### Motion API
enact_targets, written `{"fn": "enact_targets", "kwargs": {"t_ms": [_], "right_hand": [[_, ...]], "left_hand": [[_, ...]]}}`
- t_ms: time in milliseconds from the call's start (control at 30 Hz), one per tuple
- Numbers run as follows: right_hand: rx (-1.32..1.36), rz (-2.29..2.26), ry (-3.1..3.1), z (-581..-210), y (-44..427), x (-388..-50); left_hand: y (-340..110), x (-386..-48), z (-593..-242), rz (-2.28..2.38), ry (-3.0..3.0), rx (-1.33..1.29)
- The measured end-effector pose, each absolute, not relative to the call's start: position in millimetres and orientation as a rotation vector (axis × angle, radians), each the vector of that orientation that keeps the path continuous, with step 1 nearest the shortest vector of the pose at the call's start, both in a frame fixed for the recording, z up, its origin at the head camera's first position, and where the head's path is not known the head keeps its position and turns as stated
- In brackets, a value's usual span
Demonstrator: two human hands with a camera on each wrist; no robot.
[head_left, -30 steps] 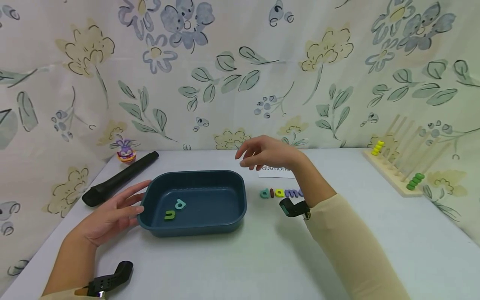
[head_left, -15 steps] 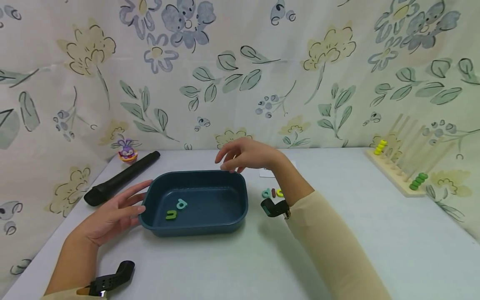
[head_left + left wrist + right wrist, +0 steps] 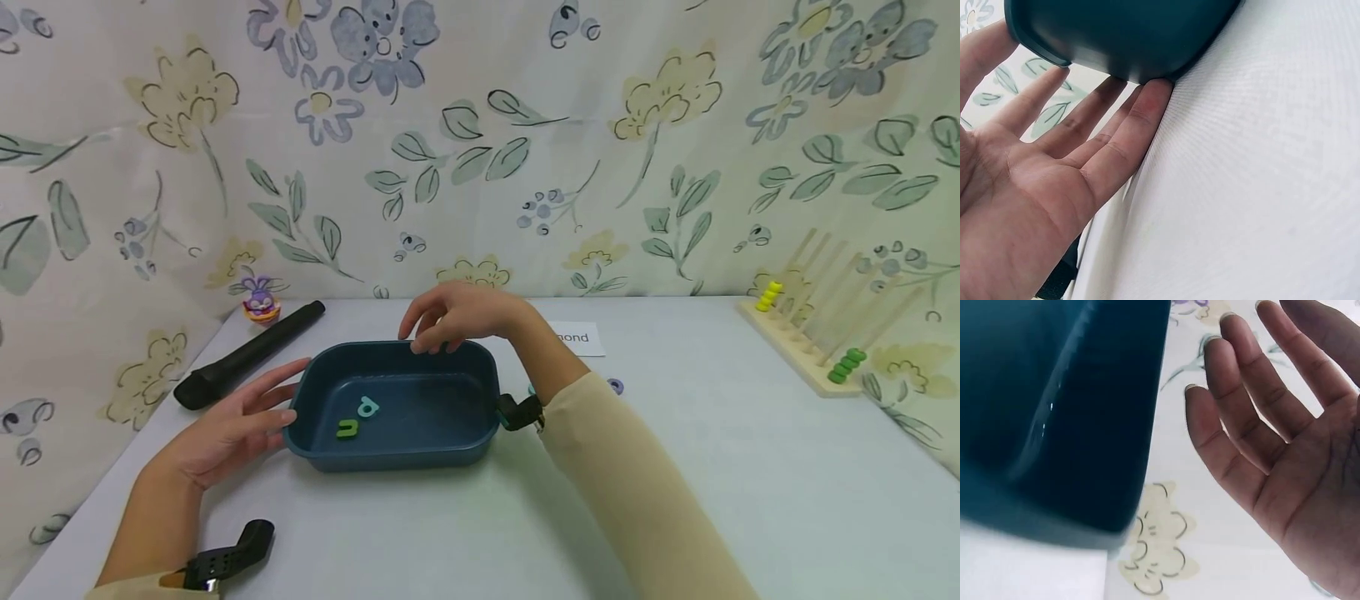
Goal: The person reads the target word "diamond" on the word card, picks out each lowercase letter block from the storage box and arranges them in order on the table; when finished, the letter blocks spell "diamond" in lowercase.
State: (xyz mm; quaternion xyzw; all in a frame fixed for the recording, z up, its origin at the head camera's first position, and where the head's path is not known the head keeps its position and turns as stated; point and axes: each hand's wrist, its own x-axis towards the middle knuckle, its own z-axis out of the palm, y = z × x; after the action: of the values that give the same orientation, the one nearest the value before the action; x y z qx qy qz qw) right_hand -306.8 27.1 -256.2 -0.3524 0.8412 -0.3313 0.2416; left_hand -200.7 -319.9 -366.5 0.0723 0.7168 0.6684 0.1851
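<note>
A dark blue tray (image 3: 390, 461) holds a teal letter (image 3: 367, 407) and a green letter (image 3: 347, 428) toward its left side. My left hand (image 3: 232, 429) touches the tray's left end with extended, spread fingers; the left wrist view has the fingertips against the tray wall (image 3: 1116, 37). Over the tray's back rim hovers my right hand (image 3: 472, 312), fingers loosely bent. Nothing is between those fingers in the right wrist view, where the hand (image 3: 1297, 469) is apart from the tray. Right of the tray, a purple letter (image 3: 616, 386) shows; my right forearm hides most of the letter row.
A white card (image 3: 583, 338) with partly hidden print lies behind the right forearm. A black tapered tube (image 3: 251, 354) and a small purple toy (image 3: 261, 304) are at back left. A wooden peg stand (image 3: 798, 350) with yellow and green beads stands at right.
My right hand has moved left, from in front of the card to over the tray's back rim. The left hand stays at the tray, and the letters inside have not moved.
</note>
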Motion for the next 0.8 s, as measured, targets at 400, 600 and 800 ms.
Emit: {"fn": "enact_targets", "kwargs": {"t_ms": [400, 600, 800], "right_hand": [[-1.016, -0.763, 2.185, -266.7, -8.3, -317.6], [-1.042, -0.723, 2.122, -273.2, -24.6, -321.1], [-1.051, -0.648, 2.074, -278.3, -42.1, -318.1]], "left_hand": [[-320.2, -199.9, -366.2, 1.886, 2.021, 0.207], [-320.0, -200.3, -365.7, 1.868, 2.028, 0.205], [-322.1, -199.8, -365.7, 1.847, 2.042, 0.201]]}}
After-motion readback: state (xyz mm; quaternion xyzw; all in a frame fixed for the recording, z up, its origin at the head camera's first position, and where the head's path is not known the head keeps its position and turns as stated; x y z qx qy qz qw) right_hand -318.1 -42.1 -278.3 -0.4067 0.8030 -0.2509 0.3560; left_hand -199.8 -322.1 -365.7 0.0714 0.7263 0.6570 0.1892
